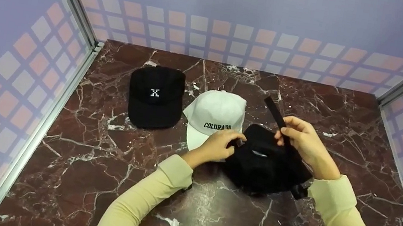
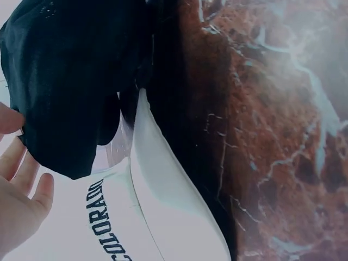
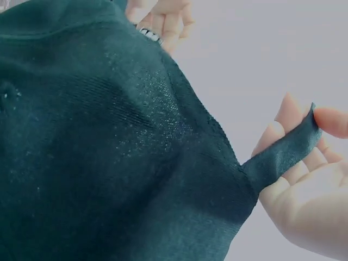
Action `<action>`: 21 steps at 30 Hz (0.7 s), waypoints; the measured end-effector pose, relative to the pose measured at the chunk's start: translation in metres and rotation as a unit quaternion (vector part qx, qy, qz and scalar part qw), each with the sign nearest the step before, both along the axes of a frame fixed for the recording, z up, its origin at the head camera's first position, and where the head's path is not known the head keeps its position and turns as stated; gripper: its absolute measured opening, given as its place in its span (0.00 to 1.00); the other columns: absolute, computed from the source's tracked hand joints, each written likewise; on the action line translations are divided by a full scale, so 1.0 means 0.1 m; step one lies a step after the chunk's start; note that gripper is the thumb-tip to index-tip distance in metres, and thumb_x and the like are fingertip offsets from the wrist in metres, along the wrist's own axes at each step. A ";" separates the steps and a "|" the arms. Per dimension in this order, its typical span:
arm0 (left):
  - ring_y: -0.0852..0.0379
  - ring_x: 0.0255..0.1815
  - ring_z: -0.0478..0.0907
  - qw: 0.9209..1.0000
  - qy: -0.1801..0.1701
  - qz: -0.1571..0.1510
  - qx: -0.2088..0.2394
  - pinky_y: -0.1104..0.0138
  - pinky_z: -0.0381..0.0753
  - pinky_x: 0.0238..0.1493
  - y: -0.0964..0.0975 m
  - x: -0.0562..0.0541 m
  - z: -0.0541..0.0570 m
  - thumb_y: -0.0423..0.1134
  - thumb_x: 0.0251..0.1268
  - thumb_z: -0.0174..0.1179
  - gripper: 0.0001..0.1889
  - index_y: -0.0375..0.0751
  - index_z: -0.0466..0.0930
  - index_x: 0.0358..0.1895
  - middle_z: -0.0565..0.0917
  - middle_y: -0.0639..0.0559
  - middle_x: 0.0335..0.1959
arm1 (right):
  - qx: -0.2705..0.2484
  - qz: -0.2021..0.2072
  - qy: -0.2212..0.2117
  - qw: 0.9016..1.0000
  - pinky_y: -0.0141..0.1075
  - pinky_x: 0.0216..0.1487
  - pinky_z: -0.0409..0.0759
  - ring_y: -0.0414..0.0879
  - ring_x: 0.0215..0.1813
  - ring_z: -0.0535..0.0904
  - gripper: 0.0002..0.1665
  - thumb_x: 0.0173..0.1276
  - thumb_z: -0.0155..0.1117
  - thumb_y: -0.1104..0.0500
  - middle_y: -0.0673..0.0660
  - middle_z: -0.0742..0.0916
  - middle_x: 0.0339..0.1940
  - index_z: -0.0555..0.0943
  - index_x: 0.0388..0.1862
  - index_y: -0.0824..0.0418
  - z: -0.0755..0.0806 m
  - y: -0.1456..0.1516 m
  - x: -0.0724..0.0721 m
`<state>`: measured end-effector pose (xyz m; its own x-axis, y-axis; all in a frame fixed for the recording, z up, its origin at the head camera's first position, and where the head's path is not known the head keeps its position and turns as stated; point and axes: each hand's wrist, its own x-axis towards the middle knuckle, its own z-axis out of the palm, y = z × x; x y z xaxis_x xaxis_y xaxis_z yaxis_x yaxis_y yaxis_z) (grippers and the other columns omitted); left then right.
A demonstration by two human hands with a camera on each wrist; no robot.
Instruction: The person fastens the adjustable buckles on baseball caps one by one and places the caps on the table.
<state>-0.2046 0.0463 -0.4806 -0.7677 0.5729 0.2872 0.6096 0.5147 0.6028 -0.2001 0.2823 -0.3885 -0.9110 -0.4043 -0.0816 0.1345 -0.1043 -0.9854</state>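
A black cap (image 1: pixel 263 171) is held between both hands, with a small pale mark on it. My left hand (image 1: pixel 217 144) pinches its left edge between thumb and fingers; a small metal buckle (image 3: pixel 150 36) shows at those fingers in the right wrist view. My right hand (image 1: pixel 304 141) pinches the cap's black strap (image 1: pixel 275 111), whose free end sticks up past the fingers. Under and behind the left hand lies a white cap (image 1: pixel 220 110) lettered COLORADO, partly covered by that hand. The left wrist view shows the black cap (image 2: pixel 70 81) overlapping the white cap (image 2: pixel 168 185).
Another black cap (image 1: pixel 155 97) with a small white X-like emblem lies left of the white one. All are on a dark red marbled tabletop (image 1: pixel 86 175). Lilac panels with pink and white squares (image 1: pixel 216 42) enclose the back and both sides, with metal rails (image 1: pixel 41 130) at the edges.
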 end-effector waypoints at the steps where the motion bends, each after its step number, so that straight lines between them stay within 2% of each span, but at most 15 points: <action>1: 0.56 0.50 0.74 1.000 0.005 0.000 -0.005 0.67 0.69 0.54 0.00 0.00 0.00 0.28 0.44 0.51 0.21 0.43 0.76 0.47 0.79 0.52 0.47 | 0.003 -0.003 0.002 1.000 0.30 0.26 0.76 0.42 0.21 0.76 0.08 0.62 0.49 0.71 0.53 0.82 0.20 0.72 0.37 0.63 0.01 -0.01 0.00; 9: 0.54 0.49 0.73 1.000 0.001 0.007 -0.017 0.66 0.68 0.53 0.03 -0.01 0.02 0.30 0.48 0.56 0.17 0.44 0.77 0.45 0.79 0.52 0.46 | 0.010 -0.008 0.011 1.000 0.30 0.22 0.74 0.41 0.18 0.74 0.06 0.63 0.52 0.67 0.52 0.80 0.19 0.75 0.36 0.60 0.08 -0.07 0.05; 21: 0.55 0.45 0.73 1.000 0.004 0.007 -0.029 0.67 0.68 0.50 0.05 0.00 0.01 0.33 0.48 0.59 0.13 0.45 0.78 0.40 0.80 0.53 0.42 | -0.018 -0.011 0.032 0.999 0.29 0.24 0.75 0.42 0.20 0.76 0.10 0.61 0.49 0.72 0.52 0.81 0.20 0.75 0.34 0.60 0.17 -0.18 0.12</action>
